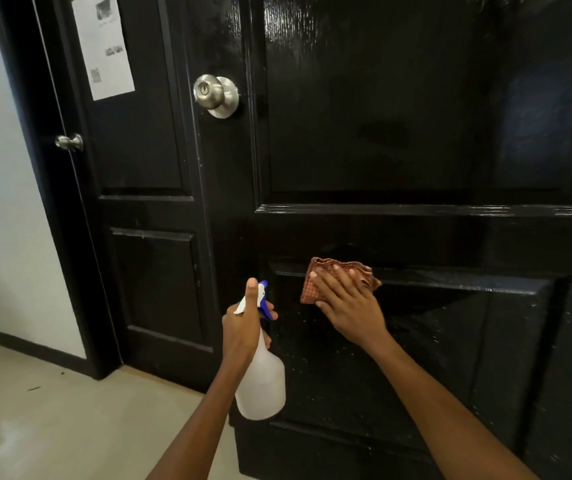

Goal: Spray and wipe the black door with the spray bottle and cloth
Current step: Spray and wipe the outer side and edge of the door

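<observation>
The glossy black door point(381, 133) fills the right and middle of the view, with small droplets speckling its lower panel. My left hand point(243, 327) grips the neck of a white spray bottle point(262, 386) with a blue trigger, held upright just in front of the door's lower left part. My right hand point(346, 303) presses a folded reddish-brown checked cloth point(312, 289) flat against the top edge of the lower panel, fingers spread and straight.
A silver round knob point(216, 95) sits on the door's left stile. A second black door point(139, 150) stands further left with a paper sheet point(102, 46) taped on it and a small knob point(69, 142). White wall point(0, 202) and pale floor point(70, 410) lie at the left.
</observation>
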The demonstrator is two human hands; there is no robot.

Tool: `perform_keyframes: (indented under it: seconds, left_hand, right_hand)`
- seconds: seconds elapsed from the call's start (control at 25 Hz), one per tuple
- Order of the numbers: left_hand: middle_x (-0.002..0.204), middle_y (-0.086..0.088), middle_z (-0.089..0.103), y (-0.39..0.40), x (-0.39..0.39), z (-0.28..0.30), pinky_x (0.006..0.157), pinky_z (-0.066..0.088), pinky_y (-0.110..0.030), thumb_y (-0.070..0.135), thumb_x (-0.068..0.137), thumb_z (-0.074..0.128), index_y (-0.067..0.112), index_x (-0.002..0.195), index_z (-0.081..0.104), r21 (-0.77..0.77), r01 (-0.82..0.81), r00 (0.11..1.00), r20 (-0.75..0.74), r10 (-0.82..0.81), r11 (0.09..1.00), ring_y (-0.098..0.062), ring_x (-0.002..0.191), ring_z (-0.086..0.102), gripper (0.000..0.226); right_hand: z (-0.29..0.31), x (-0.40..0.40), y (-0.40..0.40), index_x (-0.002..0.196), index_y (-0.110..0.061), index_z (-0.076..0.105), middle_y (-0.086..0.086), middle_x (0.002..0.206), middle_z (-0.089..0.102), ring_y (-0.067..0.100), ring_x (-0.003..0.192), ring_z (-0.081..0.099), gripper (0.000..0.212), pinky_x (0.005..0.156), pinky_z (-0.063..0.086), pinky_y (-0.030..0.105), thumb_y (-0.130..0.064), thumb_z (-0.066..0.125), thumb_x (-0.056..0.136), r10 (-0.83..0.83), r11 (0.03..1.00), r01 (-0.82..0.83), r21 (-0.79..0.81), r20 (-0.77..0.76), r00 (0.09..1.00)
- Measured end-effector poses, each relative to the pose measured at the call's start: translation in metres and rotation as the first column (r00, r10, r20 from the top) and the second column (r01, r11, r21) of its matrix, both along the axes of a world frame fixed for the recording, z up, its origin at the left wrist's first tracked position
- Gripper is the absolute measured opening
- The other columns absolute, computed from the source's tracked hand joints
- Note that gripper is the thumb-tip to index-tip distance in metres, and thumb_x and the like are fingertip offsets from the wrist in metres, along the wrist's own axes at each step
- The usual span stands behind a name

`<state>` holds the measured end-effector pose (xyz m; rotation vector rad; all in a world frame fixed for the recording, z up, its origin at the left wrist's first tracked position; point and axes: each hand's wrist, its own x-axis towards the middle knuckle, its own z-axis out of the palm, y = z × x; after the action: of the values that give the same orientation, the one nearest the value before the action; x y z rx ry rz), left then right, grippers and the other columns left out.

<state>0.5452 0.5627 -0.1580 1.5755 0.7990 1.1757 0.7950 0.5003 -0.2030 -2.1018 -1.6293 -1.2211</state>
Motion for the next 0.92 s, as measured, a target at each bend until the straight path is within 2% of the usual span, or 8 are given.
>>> perform_keyframes:
  seconds: [0.12,0.2,0.28,0.4,0.48,0.56,0.64,0.92]
  left_hand:
    - [0.075,-0.007,0.073,-0.013,0.02,-0.001,0.049,0.05,-0.028,0.065,0.089,0.035,0.005,0.084,0.069,-0.012,0.056,0.998,-0.007,-0.056,0.998,-0.021,0.055,0.063,0.069]
    - [0.075,-0.006,0.073,-0.022,0.03,0.001,0.047,0.05,-0.026,0.066,0.087,0.034,0.005,0.083,0.07,-0.001,0.089,0.996,-0.025,-0.089,0.996,-0.021,0.054,0.062,0.071]
    - [0.075,-0.005,0.073,-0.029,0.039,0.005,0.048,0.05,-0.025,0.067,0.085,0.034,0.006,0.083,0.07,0.005,0.114,0.993,-0.039,-0.114,0.993,-0.021,0.056,0.063,0.071]
    - [0.075,-0.005,0.074,-0.037,0.046,0.012,0.05,0.051,-0.027,0.066,0.085,0.036,0.009,0.083,0.071,0.005,0.14,0.99,-0.029,-0.139,0.99,-0.023,0.06,0.066,0.067]
    - [0.076,-0.005,0.074,-0.041,0.051,0.016,0.049,0.051,-0.026,0.065,0.087,0.036,0.01,0.083,0.071,0.023,0.153,0.988,-0.024,-0.152,0.988,-0.024,0.063,0.067,0.065]
    - [0.077,-0.005,0.074,-0.046,0.057,0.019,0.05,0.051,-0.026,0.062,0.091,0.036,0.011,0.084,0.071,0.048,0.168,0.986,-0.019,-0.167,0.985,-0.025,0.063,0.068,0.062]
    - [0.077,-0.005,0.074,-0.053,0.068,0.022,0.048,0.051,-0.026,0.059,0.095,0.034,0.012,0.084,0.07,0.08,0.19,0.982,-0.024,-0.188,0.979,-0.026,0.059,0.067,0.061]
    - [0.081,-0.007,0.074,-0.098,0.123,0.018,0.049,0.051,-0.029,0.062,0.094,0.033,0.009,0.086,0.07,0.055,0.339,0.94,-0.054,-0.336,0.939,-0.026,0.058,0.064,0.065]
  right_hand:
    - [-0.019,0.046,-0.07,0.164,-0.023,0.016,0.0,0.173,0.006,0.027,0.159,0.004,0.067,0.126,0.013,0.053,-0.051,0.033,0.105,-0.115,0.978,0.134,0.161,-0.12,0.986]
    - [-0.034,0.063,-0.109,0.164,-0.022,0.013,0.002,0.172,0.007,0.032,0.158,0.004,0.069,0.127,0.004,0.051,-0.052,0.029,0.104,-0.182,0.921,0.271,0.279,-0.307,0.934]
    - [-0.031,0.061,-0.115,0.165,-0.021,0.002,0.006,0.172,0.003,0.037,0.157,0.0,0.069,0.126,-0.003,0.052,-0.049,0.027,0.106,-0.166,0.796,0.449,0.407,-0.567,0.807]
    - [0.011,0.03,-0.078,0.16,-0.023,-0.017,0.012,0.172,-0.004,0.042,0.156,-0.006,0.07,0.124,-0.011,0.053,-0.045,0.024,0.109,0.106,0.565,0.638,0.523,-0.813,0.572]
    - [0.019,0.016,-0.053,0.162,-0.021,-0.015,0.012,0.171,-0.007,0.041,0.156,-0.01,0.07,0.122,-0.019,0.052,-0.047,0.023,0.108,0.035,0.661,0.541,0.52,-0.742,0.67]
    - [-0.004,0.012,-0.043,0.164,-0.02,-0.003,0.008,0.172,-0.005,0.036,0.157,-0.011,0.07,0.122,-0.019,0.053,-0.044,0.031,0.108,-0.126,0.907,0.252,0.339,-0.351,0.928]
    - [-0.01,0.029,-0.057,0.165,-0.025,0.002,0.001,0.173,-0.005,0.029,0.158,-0.011,0.071,0.125,-0.011,0.052,-0.041,0.04,0.107,-0.069,0.996,0.072,0.06,-0.048,0.996]
    - [-0.031,0.129,-0.205,0.163,-0.027,0.02,-0.007,0.172,0.009,0.028,0.158,0.008,0.06,0.127,0.001,0.047,-0.043,0.034,0.107,-0.27,0.896,0.336,0.291,-0.246,0.931]
